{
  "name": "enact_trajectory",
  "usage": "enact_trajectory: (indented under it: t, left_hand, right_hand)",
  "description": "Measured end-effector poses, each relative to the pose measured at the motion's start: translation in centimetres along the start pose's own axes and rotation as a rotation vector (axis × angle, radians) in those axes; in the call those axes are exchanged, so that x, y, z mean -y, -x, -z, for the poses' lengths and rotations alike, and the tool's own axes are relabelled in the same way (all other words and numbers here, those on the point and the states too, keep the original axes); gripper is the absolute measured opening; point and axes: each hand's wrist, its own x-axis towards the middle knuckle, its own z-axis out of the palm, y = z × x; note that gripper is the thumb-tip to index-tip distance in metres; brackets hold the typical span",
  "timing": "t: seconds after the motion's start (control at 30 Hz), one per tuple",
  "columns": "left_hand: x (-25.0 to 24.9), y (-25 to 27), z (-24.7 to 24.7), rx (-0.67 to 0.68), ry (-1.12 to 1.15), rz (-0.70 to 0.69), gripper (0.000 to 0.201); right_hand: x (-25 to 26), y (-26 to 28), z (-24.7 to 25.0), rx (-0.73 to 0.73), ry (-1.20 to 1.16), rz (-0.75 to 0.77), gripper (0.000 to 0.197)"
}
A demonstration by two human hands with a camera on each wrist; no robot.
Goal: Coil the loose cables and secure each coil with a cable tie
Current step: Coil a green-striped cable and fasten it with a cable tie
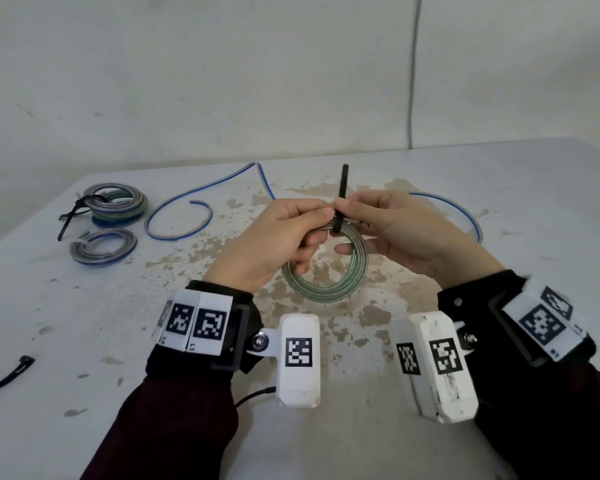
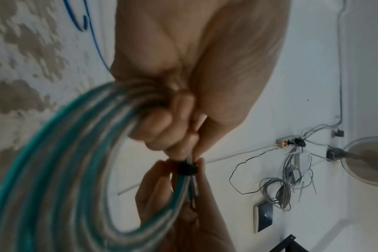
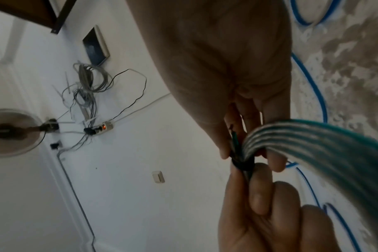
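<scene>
Above the counter (image 1: pixel 499 209), the left hand (image 1: pixel 274 240) grips the green cable coil (image 1: pixel 326 289) with curled fingers; the right hand (image 1: pixel 402 230) pinches the upright black cable tie (image 1: pixel 343 188) wrapped around it.

Three cable coils (image 1: pixel 326 268), one loose blue cable (image 1: pixel 187 216), three black ties (image 1: pixel 343 188).

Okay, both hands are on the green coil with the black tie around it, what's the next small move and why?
Probably pull the upright tail of the black plastic cable tie to cinch it. It already wraps the green-striped clear cable coil, the left hand grips the strands beside it, and the right hand pinches at the tie.
</scene>
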Motion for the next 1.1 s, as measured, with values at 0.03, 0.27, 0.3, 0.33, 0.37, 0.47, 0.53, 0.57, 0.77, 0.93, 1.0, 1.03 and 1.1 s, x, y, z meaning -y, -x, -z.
enact_trajectory:
  t: [0.03, 0.27, 0.3, 0.33, 0.37, 0.47, 0.53, 0.57, 0.77, 0.93, 1.0, 1.03, 1.1]
  left_hand:
    - [0.1, 0.0, 0.0, -0.001, 0.035, 0.024, 0.027]
    - [0.7, -0.5, -0.4, -0.049, 0.102, 0.148, 0.029]
    - [0.7, -0.6, -0.4, -0.061, 0.109, 0.142, 0.028]
    - [0.7, -0.6, -0.5, -0.073, 0.112, 0.130, 0.026]
    - [0.7, -0.7, -0.6, -0.085, 0.111, 0.116, 0.023]
    - [0.4, -0.5, -0.8, -0.115, 0.085, 0.079, 0.023]
    - [0.4, -0.5, -0.8, -0.129, 0.010, 0.044, 0.026]
    - [0.5, -0.5, -0.9, -0.139, -0.025, 0.031, 0.026]
    - [0.7, -0.7, -0.9, -0.194, -0.116, 0.005, 0.020]
    - [0.8, -0.5, -0.8, -0.186, -0.145, 0.010, 0.021]
    - [0.8, -0.4, -0.8, -0.184, -0.160, 0.010, 0.022]
    - [0.8, -0.4, -0.9, -0.182, -0.163, 0.012, 0.022]
    - [0.7, -0.4, -0.8, -0.176, -0.142, 0.019, 0.023]
  right_hand:
    - [-0.1, 0.0, -0.1, -0.031, 0.009, 0.025, 0.020]
    - [-0.6, -0.1, -0.1, -0.208, 0.290, 0.186, 0.013]
    - [-0.6, -0.2, -0.1, -0.216, 0.290, 0.190, 0.014]
    - [-0.7, -0.2, -0.2, -0.228, 0.288, 0.193, 0.015]
    - [-0.7, -0.3, -0.2, -0.243, 0.281, 0.195, 0.015]
    - [-0.6, -0.4, -0.2, -0.282, 0.243, 0.197, 0.010]
    - [-0.6, -0.3, -0.3, -0.285, 0.238, 0.184, 0.010]
    - [-0.6, -0.3, -0.3, -0.283, 0.236, 0.177, 0.012]
    - [-1.3, -1.0, -0.9, -0.298, 0.202, 0.134, 0.020]
    - [-1.6, -1.3, -1.0, -0.313, 0.192, 0.124, 0.021]
    - [-1.7, -1.4, -1.0, -0.303, 0.187, 0.125, 0.022]
    - [-1.8, -1.4, -1.0, -0.304, 0.191, 0.127, 0.022]
    - [-1.9, -1.6, -0.8, -0.303, 0.196, 0.129, 0.021]
